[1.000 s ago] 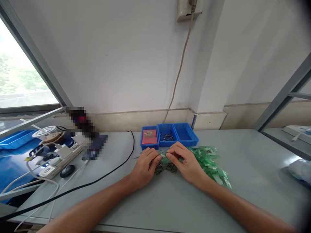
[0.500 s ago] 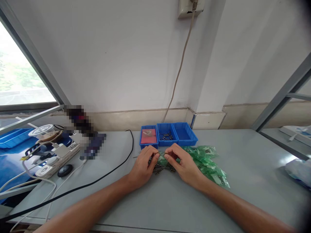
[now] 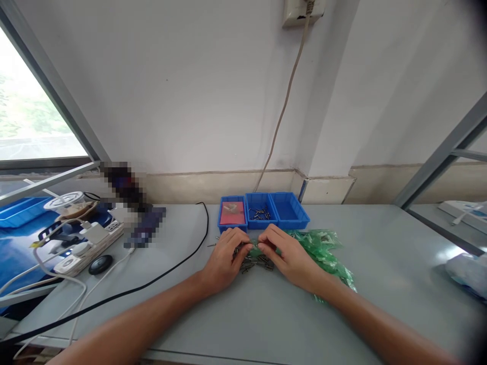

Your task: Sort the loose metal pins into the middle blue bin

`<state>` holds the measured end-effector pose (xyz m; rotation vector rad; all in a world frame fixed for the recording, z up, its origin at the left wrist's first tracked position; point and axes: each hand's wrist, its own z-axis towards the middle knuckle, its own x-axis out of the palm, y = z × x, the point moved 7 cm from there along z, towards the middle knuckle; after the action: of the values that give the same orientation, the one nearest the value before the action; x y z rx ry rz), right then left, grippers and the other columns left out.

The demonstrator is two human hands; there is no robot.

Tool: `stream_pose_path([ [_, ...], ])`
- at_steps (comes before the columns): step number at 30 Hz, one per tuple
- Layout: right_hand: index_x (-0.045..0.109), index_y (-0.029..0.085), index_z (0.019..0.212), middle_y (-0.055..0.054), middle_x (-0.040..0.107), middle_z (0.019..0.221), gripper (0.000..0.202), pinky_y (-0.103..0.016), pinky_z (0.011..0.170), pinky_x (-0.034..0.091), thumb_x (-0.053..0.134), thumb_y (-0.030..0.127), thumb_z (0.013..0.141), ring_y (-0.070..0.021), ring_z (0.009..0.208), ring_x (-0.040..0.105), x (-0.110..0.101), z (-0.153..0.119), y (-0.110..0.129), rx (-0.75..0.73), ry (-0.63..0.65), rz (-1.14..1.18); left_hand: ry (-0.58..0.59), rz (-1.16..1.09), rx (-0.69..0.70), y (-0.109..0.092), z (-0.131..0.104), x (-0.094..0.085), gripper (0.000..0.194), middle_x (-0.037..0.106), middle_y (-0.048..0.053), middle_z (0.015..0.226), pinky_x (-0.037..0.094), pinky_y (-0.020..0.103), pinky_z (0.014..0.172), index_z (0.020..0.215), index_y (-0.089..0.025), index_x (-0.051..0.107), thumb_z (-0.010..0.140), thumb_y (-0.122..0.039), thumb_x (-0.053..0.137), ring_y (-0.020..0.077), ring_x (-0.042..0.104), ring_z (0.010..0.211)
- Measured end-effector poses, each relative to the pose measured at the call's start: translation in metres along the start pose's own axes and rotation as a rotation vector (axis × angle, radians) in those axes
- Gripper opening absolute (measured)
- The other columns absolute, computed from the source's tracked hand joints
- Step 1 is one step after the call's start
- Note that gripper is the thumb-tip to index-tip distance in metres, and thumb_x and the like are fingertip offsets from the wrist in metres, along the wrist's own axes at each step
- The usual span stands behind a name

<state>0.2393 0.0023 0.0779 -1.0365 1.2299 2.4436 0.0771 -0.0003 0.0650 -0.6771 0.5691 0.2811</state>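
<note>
My left hand point(image 3: 228, 257) is closed in a pinch, thumb against fingers, over the middle of the table. Facing it, my right hand point(image 3: 283, 255) pinches in the same way, the two sets of fingertips nearly meeting. What they grip is too small to make out; some green plastic shows between them. Below the fingers lies a loose pile of small metal pins point(image 3: 248, 263), partly hidden by both hands. Crumpled green plastic bags point(image 3: 323, 248) lie beside and behind my right hand.
Three blue bins stand behind the hands: one with a red card point(image 3: 233, 215) and a small clear bag, a middle bin point(image 3: 262, 196) with metal pins, and a right bin point(image 3: 291, 210). A black cable point(image 3: 160, 278) crosses the left side, near a power strip point(image 3: 91, 248).
Both hands stay in nearly the same place, still pinching, with a small shift of the fingertips. The green plastic by my right forearm has shifted slightly, and the view has moved a little.
</note>
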Motion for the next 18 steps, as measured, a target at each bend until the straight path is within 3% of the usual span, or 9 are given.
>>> stream_pose_path([
  [4,0.053,0.025,0.098,-0.003,0.057,0.098,0.02,-0.033,0.079,0.044,0.04,0.03,0.112,-0.02,0.086,0.053,-0.007,0.002,-0.002,-0.003,0.053,0.007,0.016,-0.028,-0.038,0.0,0.002,0.003,0.017,0.062,0.004,0.096,0.044,0.032,0.085,0.101,-0.02,0.058,0.111,-0.031,0.049,0.0184,0.055,0.09],
  [10,0.049,0.025,0.092,0.002,0.051,0.082,0.028,-0.029,0.065,0.039,0.041,0.043,0.112,-0.0172,0.072,0.044,-0.012,0.003,-0.008,0.155,0.029,0.148,0.09,-0.057,-0.184,0.006,0.012,0.006,0.026,0.061,0.002,0.093,0.043,0.03,0.077,0.104,-0.02,0.058,0.112,-0.041,0.045,0.0174,0.054,0.083],
  [18,0.054,0.024,0.098,0.003,0.052,0.081,0.025,-0.028,0.066,0.04,0.048,0.046,0.109,-0.0159,0.072,0.047,-0.002,0.003,-0.017,0.198,-0.025,0.236,0.079,-0.017,-0.179,0.019,0.01,0.009,0.034,0.059,0.001,0.086,0.043,0.031,0.077,0.09,-0.019,0.055,0.112,-0.043,0.043,0.0175,0.052,0.081],
])
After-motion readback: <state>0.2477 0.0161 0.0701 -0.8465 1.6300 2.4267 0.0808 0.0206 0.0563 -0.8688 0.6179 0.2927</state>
